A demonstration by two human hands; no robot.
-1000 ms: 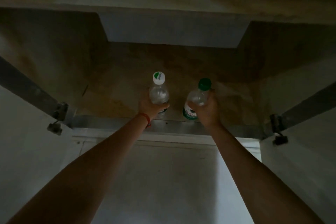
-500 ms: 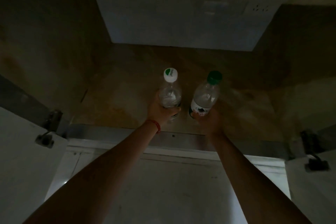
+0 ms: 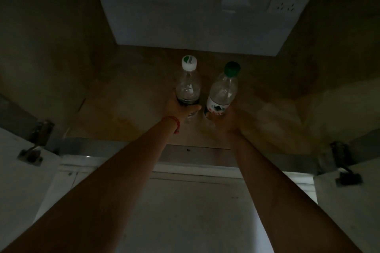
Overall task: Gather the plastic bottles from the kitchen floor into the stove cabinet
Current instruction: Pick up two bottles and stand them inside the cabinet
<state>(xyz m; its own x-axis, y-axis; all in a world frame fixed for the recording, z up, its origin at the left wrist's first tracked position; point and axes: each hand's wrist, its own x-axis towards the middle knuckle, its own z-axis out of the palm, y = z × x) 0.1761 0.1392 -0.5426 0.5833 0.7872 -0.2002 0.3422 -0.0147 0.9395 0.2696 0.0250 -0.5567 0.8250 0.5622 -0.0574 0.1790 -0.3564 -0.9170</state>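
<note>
Both my arms reach into the dark stove cabinet (image 3: 115, 109). My left hand (image 3: 180, 110) grips the lower body of a clear plastic bottle with a white cap (image 3: 188, 84), held upright. My right hand (image 3: 225, 121) grips the base of a clear bottle with a green cap and a white label (image 3: 224, 90), tilted a little to the right. The two bottles are side by side, close together, over the brown cabinet floor. Whether their bases touch the floor is hidden by my hands.
Both white cabinet doors (image 3: 22, 181) (image 3: 349, 201) stand open at left and right, with metal hinges (image 3: 35, 144) (image 3: 343, 164). A pale back panel (image 3: 195, 16) carries a wall socket (image 3: 286, 5). A metal sill (image 3: 197, 154) runs along the front edge; light floor lies below.
Both hands have pushed the bottles deeper into the cabinet. My right hand slid from the green-capped bottle's upper body down to its base.
</note>
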